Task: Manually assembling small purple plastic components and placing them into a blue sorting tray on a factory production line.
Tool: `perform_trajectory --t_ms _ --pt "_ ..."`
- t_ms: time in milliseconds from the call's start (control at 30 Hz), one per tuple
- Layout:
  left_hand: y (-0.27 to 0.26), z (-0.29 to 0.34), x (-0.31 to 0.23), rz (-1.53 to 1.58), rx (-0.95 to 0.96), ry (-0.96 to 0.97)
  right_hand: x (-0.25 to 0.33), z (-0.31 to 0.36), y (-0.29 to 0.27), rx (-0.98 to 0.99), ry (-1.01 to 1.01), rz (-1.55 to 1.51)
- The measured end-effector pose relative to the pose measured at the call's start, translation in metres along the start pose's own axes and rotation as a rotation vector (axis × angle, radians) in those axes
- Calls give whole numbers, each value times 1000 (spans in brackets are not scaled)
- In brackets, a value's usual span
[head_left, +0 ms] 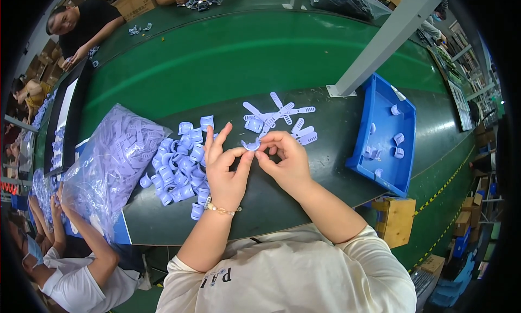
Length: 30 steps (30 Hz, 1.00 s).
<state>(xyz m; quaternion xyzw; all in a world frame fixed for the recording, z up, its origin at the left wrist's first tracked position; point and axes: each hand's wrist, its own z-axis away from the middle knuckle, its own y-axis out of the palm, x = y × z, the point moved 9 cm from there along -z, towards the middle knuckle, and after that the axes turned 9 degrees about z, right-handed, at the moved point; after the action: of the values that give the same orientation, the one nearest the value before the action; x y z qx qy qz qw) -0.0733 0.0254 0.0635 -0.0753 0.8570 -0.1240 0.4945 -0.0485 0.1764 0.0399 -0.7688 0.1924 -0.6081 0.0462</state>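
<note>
A small curved lavender plastic piece [251,145] is pinched between the fingertips of both my hands, low over the dark table. My left hand [227,174] grips its left side with thumb and forefinger, the other fingers raised. On its right side, my right hand [288,164] has thumb and forefinger closed, the remaining fingers curled. A slotted lavender strap [266,129] touches or lies just behind my right fingertips; I cannot tell if it is attached to the piece. Several more slotted straps [285,111] lie crossed beyond my hands. Beside my left hand is a heap of curved lavender pieces [173,172].
Left of the heap sits a clear bag [122,142] full of straps. A blue tray [355,162] with several curved pieces stands at the right, near a grey metal post [380,47]. The green belt [217,69] runs beyond; co-workers sit left and far left.
</note>
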Motion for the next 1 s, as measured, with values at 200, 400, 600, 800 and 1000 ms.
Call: perform_trajectory --t_ms 200,400,600,800,1000 --pt "5 2 -15 -182 68 98 -2 1 -2 -14 39 54" --pt "8 -1 -9 -137 102 88 -1 -2 -5 -29 33 113" --pt "8 -3 -10 -158 154 64 3 -3 -5 -26 -49 169" --pt "4 -5 -13 -247 145 107 30 -4 -7 -74 -260 403" --pt "5 -3 -10 -188 112 76 13 -4 -3 -28 -102 317"
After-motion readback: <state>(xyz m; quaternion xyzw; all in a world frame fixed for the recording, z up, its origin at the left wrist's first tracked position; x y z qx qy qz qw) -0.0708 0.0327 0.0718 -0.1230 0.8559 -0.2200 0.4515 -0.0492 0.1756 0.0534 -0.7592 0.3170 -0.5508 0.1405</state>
